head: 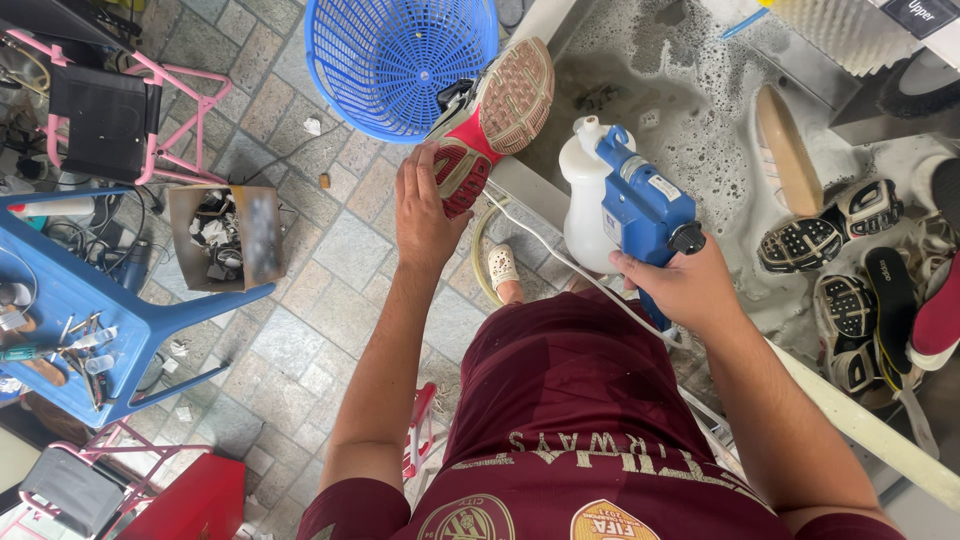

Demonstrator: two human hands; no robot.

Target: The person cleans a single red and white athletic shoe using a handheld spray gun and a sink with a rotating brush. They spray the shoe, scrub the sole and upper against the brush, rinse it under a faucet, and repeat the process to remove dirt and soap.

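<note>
left hand [425, 205] grips the heel of a red-and-white sneaker [490, 125], sole up, over the rim of a blue laundry basket [385, 60]; right hand [680, 285] closes on a blue-and-white electric sprayer [625, 195], i see, above the sudsy wash basin [700, 120] holding other shoes [830, 235].
</note>
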